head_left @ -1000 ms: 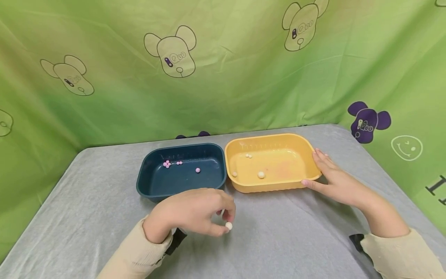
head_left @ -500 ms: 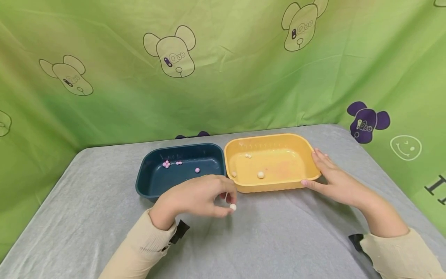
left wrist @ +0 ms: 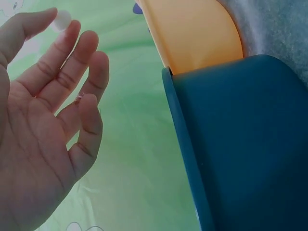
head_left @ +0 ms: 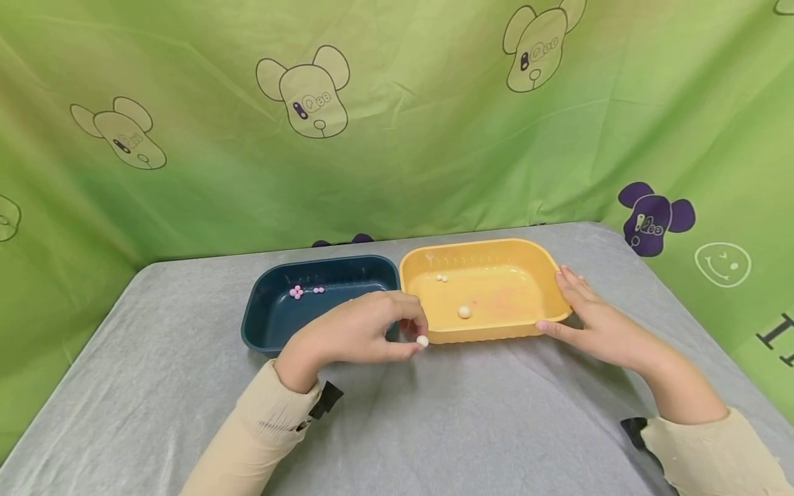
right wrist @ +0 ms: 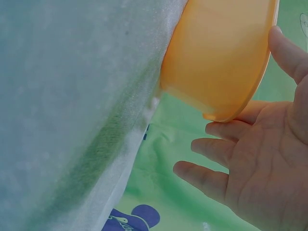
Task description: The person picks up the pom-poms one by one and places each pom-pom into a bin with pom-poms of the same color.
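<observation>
Between thumb and index finger, my left hand [head_left: 362, 329] pinches a small white ball [head_left: 422, 340] near the front left corner of the yellow basin [head_left: 484, 335]. The left wrist view shows the ball [left wrist: 61, 21] at the fingertips, with the other fingers loosely bent. My right hand [head_left: 604, 332] rests on the basin's right end, fingers fairly straight, thumb at the rim [right wrist: 269, 62]. Inside the yellow basin lie a larger white ball [head_left: 464, 312] and two tiny white balls [head_left: 441, 278]. The left hand hides part of both basins.
Left of the yellow basin, and right up against it, stands a dark blue basin [head_left: 249, 329]. It holds a cluster of pink balls [head_left: 296, 292] and a pink pair [head_left: 318, 290]. Grey cloth [head_left: 496, 420] covers the table; a green printed curtain [head_left: 403, 172] hangs behind.
My left hand has moved away from me and slightly right with the white ball, from over the cloth to the yellow basin's front corner. The right hand has stayed put.
</observation>
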### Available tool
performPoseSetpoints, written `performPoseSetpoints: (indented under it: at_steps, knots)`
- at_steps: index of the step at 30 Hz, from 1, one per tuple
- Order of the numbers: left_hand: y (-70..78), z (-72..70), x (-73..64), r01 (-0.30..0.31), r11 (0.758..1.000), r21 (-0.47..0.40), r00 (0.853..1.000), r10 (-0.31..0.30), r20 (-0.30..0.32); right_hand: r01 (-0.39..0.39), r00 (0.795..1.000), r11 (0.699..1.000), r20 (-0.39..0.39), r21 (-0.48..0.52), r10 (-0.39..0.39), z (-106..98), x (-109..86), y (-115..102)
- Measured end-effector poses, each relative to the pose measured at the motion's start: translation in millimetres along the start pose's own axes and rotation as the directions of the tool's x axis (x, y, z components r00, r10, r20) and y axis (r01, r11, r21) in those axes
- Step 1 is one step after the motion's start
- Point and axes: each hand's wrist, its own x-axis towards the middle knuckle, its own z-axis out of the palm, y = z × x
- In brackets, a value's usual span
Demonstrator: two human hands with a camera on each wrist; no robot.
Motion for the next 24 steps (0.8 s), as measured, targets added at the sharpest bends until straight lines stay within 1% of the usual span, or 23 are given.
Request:
performPoseSetpoints:
  at_steps: [6,9,12,17,20,24]
  knots:
    - [-5.2,-2.9,6.2,-0.029,0.999,0.022,0.998,0.030,-0.049,-0.003,1.000,1.000,-0.002,0.007,0.003,1,0.5,0]
    - [-7.7,-3.9,8.0,-0.033,0.999,0.036,0.997,0.036,-0.066,-0.001,1.000,1.000,-0.002,-0.003,0.001,1,1.2,0]
    - [-8.9,-5.3,11.1,-0.033,0.997,0.068,0.995,0.039,-0.091,-0.002,1.000,1.000,-0.006,-0.008,0.002,0,1.1,0]
    - [-12.9,-4.3,17.0,-0.016,0.993,0.119,0.988,0.034,-0.149,-0.004,1.000,1.000,-0.009,-0.008,0.004,0,-0.1,0]
    - [-15.0,-3.1,20.3,-0.003,0.992,0.124,0.987,0.022,-0.156,-0.003,1.000,1.000,-0.006,0.000,0.003,1,-0.6,0]
    - [-17.8,-2.3,26.0,0.026,0.993,0.118,0.988,-0.007,-0.155,0.000,1.000,1.000,-0.009,0.005,0.000,2,-0.5,-1]
